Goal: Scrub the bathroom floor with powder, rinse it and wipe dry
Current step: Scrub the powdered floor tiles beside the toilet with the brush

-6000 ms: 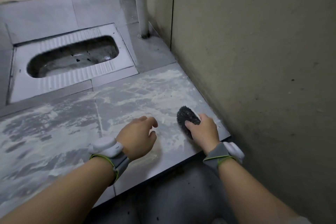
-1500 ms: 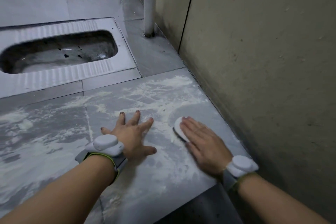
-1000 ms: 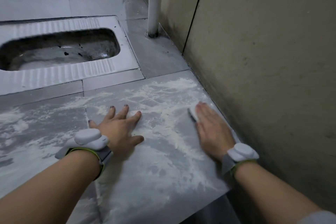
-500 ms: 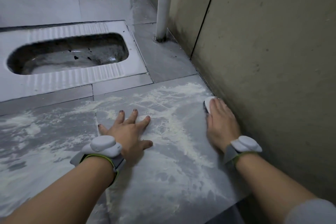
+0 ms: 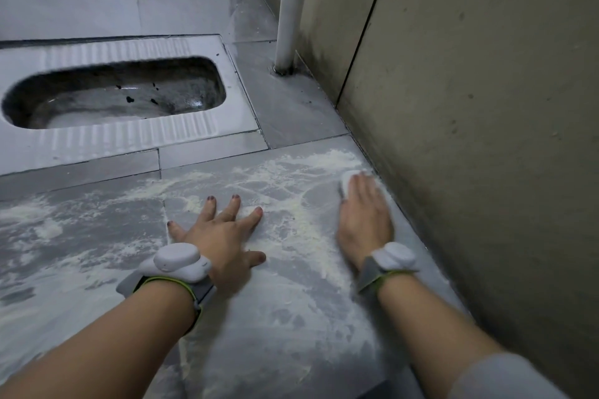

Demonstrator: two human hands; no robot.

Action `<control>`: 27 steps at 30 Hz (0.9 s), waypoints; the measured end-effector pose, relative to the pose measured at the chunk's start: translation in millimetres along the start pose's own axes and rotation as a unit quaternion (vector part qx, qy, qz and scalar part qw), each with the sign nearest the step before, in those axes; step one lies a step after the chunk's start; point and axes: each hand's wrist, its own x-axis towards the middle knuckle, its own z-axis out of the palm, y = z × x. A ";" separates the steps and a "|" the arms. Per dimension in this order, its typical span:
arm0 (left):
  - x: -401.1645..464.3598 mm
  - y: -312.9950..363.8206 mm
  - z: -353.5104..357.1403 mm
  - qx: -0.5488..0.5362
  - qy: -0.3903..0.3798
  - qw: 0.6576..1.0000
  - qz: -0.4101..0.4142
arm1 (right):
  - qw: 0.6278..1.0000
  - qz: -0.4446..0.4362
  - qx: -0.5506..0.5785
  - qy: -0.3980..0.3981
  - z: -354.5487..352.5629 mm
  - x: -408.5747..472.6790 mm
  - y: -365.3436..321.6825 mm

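The right hand (image 5: 364, 214) lies flat with straight fingers close together, pressing down on a powder-coated scrubbing pad (image 5: 346, 183), of which only a pale rounded edge shows beyond the fingertips and thumb side. The pad sits on the floor right at the foot of the wall. The left hand (image 5: 223, 236) is spread wide, palm down, fingers splayed and holding nothing, resting on the grey tiled floor (image 5: 291, 317) well apart from the right hand. Its nails carry dark polish. Each wrist wears a grey strap with a green edge and a smooth white rounded plastic device: the left wrist device (image 5: 176, 261) and the right wrist device (image 5: 393, 257).

The loose white powder (image 5: 301, 220) is smeared over the tiles between and around both hands in streaks and thicker clumps, running leftward across the floor and reaching up to the wall's base near the pad.

Beyond the powdered tiles, a white ceramic squat toilet pan (image 5: 113, 136) is set flush in the floor, with ribbed foot treads along its long sides. Its oval basin is dark and stained, with wet sheen and a few black specks inside. To its right, a pale round vertical pipe (image 5: 290, 6) enters the floor close to the wall. The beige wall panel (image 5: 486, 107) on the right looks matt and speckled with small dark marks.
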 end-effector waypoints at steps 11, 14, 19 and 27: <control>0.7 -0.7 -4.7 0.001 -0.014 1.000 0.008 | 1.000 0.013 0.007 0.010 11.4 37.0 21.5; 0.2 -1.1 -5.2 0.005 -0.020 1.000 0.009 | 0.999 -0.031 0.020 -0.001 10.5 29.6 -24.0; 0.2 -1.4 -8.2 0.005 -0.027 1.000 0.008 | 0.972 -0.228 -0.004 -0.049 -10.4 -2.9 13.1; -0.7 -2.3 -5.9 -0.002 -0.018 1.000 0.014 | 0.998 -0.064 0.016 -0.010 9.4 35.2 -29.3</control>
